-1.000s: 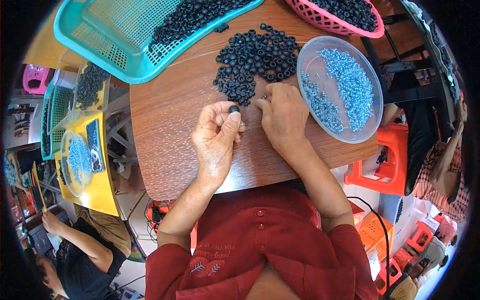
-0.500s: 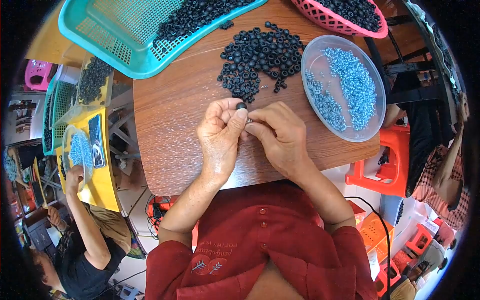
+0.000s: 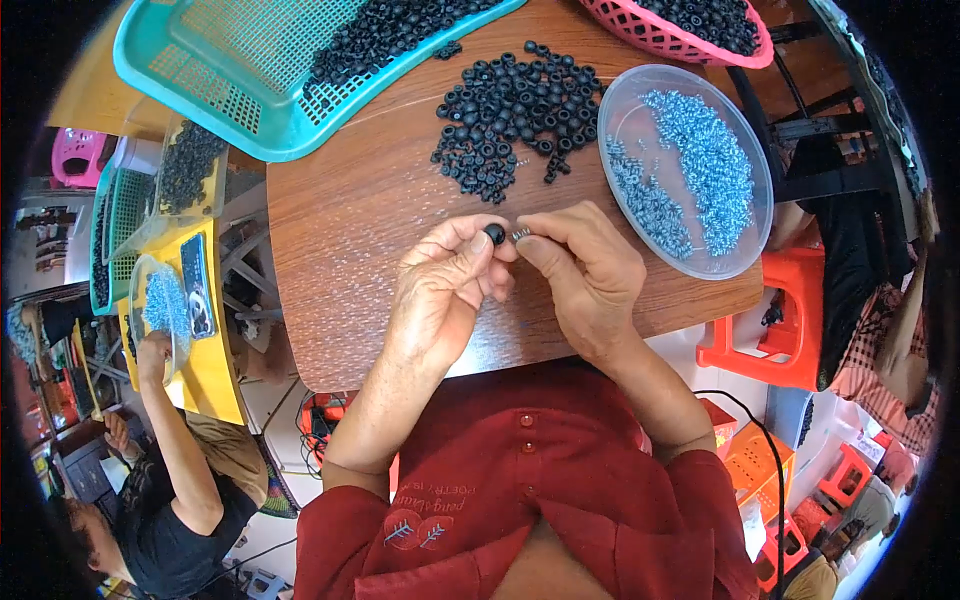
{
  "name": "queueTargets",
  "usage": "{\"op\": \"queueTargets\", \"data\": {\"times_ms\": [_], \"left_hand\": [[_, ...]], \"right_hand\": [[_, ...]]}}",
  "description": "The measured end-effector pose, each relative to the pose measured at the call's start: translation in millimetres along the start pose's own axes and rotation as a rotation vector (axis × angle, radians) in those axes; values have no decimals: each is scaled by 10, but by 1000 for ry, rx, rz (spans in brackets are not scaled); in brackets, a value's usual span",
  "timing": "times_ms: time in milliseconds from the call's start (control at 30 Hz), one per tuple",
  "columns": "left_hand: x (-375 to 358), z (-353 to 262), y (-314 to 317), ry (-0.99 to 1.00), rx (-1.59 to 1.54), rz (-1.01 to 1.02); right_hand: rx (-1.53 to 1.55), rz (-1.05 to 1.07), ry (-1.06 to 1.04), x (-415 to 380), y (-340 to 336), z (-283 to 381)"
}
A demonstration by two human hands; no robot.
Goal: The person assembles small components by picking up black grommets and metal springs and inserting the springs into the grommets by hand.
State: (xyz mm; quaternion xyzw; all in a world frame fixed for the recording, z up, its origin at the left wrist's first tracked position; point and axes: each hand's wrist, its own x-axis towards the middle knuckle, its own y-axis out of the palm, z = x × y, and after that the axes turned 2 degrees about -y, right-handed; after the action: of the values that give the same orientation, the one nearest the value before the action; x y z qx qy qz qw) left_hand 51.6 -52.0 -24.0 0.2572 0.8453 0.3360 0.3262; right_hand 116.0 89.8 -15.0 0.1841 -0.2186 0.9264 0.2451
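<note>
My left hand [image 3: 445, 285] pinches a round black plastic cap [image 3: 494, 234] between thumb and forefinger. Facing it from the right, my right hand [image 3: 590, 275] grips a small metal spring [image 3: 520, 233] at its fingertips, close beside the cap. Beyond both hands, a pile of black plastic pieces [image 3: 520, 110], some round and some smaller with holes, is spread on the brown wooden table [image 3: 350, 260]. A clear round tray [image 3: 622, 190] at the right holds many small springs [image 3: 715, 170], bluish in this light.
A teal mesh basket [image 3: 275, 140] of black pieces is at the back left, a pink basket [image 3: 690, 52] of them at the back right. Left, a co-worker [image 3: 190, 480] reaches into a tray of springs on a yellow table [image 3: 215, 370]. A red stool [image 3: 790, 320] stands right.
My hands have drawn slightly apart, the right one shifting rightward. The cap has turned in my left fingers, and the spring now shows more fully in my right fingertips.
</note>
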Motion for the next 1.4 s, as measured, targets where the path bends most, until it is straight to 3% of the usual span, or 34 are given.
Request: {"op": "queueTargets", "data": {"times_ms": [300, 367, 500, 633, 733, 933, 1133, 1400], "left_hand": [[-27, 81, 81, 83, 35, -56], [-41, 92, 79, 85, 46, -70], [-70, 89, 145, 124, 68, -133], [-82, 93, 124, 151, 105, -83], [-82, 88, 123, 168, 167, -161], [-109, 85, -52, 113, 146, -116], [-95, 96, -64, 46, 174, -123], [-62, 93, -70, 78, 176, -124]], "right_hand": [[-140, -62, -280, -13, 63, -82], [-261, -65, -451, -23, 68, -122], [-422, -89, -545, -95, 149, -85], [-460, -44, -512, -112, 158, -18], [-461, 18, -431, -137, 149, 39], [-262, 123, -271, -49, -11, -53], [-755, 18, -218, 141, 58, -311], [-1022, 47, -182, 259, 234, -415]]}}
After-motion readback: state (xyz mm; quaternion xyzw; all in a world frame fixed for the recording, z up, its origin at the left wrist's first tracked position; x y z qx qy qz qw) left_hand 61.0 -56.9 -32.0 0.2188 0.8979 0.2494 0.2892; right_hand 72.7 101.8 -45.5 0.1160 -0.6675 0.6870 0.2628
